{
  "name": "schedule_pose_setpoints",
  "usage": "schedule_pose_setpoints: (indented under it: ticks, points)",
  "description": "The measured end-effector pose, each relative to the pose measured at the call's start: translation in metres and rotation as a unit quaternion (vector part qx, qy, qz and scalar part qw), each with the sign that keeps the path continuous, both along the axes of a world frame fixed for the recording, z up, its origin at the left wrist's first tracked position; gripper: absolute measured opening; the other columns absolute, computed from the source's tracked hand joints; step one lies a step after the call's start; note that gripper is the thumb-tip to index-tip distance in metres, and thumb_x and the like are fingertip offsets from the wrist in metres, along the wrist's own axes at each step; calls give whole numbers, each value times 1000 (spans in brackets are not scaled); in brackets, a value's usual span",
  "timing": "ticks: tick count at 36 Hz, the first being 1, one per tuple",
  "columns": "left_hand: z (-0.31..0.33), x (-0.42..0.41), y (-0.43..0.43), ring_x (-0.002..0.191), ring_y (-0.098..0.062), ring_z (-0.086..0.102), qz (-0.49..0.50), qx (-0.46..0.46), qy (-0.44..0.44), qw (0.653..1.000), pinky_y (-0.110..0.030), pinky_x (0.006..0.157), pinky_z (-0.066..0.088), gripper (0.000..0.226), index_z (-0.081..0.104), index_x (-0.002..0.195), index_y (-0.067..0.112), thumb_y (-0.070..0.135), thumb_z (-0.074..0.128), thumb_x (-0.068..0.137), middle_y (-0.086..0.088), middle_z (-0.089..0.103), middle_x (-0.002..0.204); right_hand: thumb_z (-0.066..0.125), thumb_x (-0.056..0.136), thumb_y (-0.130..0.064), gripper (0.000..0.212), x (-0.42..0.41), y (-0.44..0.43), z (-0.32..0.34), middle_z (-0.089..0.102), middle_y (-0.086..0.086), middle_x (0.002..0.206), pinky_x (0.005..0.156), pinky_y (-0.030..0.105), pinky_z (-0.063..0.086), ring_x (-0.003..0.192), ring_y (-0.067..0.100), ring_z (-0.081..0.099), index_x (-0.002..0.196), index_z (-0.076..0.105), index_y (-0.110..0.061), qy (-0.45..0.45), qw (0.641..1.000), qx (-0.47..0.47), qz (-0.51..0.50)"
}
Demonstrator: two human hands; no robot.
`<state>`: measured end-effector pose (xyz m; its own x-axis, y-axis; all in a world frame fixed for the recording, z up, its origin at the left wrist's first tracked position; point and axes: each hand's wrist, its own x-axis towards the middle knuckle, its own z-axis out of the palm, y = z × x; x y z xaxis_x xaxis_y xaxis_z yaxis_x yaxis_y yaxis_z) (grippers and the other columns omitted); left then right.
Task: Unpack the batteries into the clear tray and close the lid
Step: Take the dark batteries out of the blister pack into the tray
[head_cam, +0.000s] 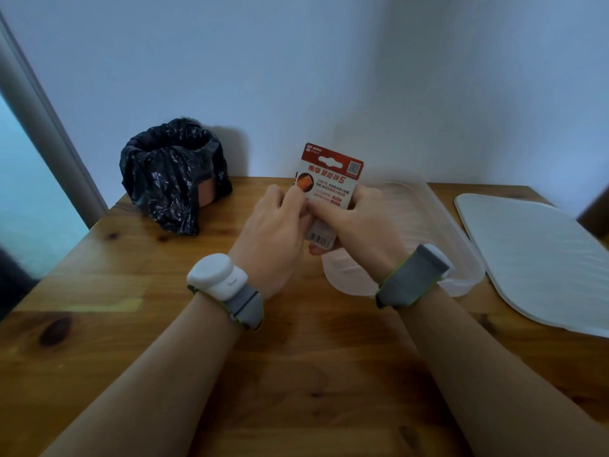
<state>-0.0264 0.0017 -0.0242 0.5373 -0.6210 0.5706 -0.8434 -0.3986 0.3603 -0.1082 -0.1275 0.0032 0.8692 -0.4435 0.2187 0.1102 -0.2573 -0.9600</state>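
Near the wooden desk's (296,374) back edge, the left hand (270,235) and right hand (362,222) pinch the battery pack (331,173) by its sides; it looks light and stiff, probably easiest to tear there.

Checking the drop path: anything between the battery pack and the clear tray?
Nothing visible. The left hand and right hand grip the battery pack by the left side of the clear tray, which is open; its lid lies on the table to the right.

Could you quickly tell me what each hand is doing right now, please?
Left hand: closed, pinching the battery pack at its left edge.
Right hand: closed, gripping the same battery pack from the right.
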Motion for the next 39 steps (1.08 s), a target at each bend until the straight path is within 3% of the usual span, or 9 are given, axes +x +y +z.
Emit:
schedule_pose_setpoints:
  ticks: [6,9,15,20,25,35,39]
  points:
    - [-3,0,-1,93,-11,51,12,-3,43,999,-27,81,56,26,44,112,18,40,42,98,2,43,108,77,94,-26,23,-1,-1,-1,78,6,97,61,44,67,79,24,80,110,70,-10,7,1000,-9,21]
    - [-2,1,-2,91,-12,52,11,-19,59,998,-27,78,58,12,43,102,21,33,47,100,1,43,105,79,93,-24,25,-1,-2,0,78,7,98,60,43,67,78,23,80,113,71,-11,1,1000,-15,13]
    - [-3,2,-4,95,-12,53,15,-12,67,998,-20,75,55,14,41,93,21,31,49,100,1,43,106,78,93,-22,23,-1,-4,1,77,7,101,59,41,66,79,22,80,112,70,-13,12,1000,-23,17]
    - [-4,2,-5,88,-18,55,24,-7,54,998,-38,75,58,13,40,91,24,34,44,99,0,45,101,77,94,-20,10,-2,-4,2,78,5,97,57,41,66,78,23,80,102,71,-19,12,1000,-8,19]
    - [-4,-1,-5,84,-19,52,46,16,13,999,-47,79,51,13,38,94,27,39,35,99,4,45,101,76,94,-24,13,0,-4,0,78,5,96,57,43,65,76,22,80,105,72,-17,7,1000,-26,10]
    - [-8,-1,-7,88,-15,46,72,65,-21,995,-41,81,42,15,39,107,28,40,31,104,5,45,106,71,98,-22,16,4,-6,-6,76,7,95,55,40,65,72,23,78,109,70,-11,3,997,-78,-4]
    - [-7,2,-7,90,-17,49,89,63,-54,993,-40,81,40,15,45,104,27,39,37,101,3,48,105,72,98,-26,20,3,-5,-6,76,3,98,56,41,65,74,21,78,113,70,-13,2,995,-97,-18]
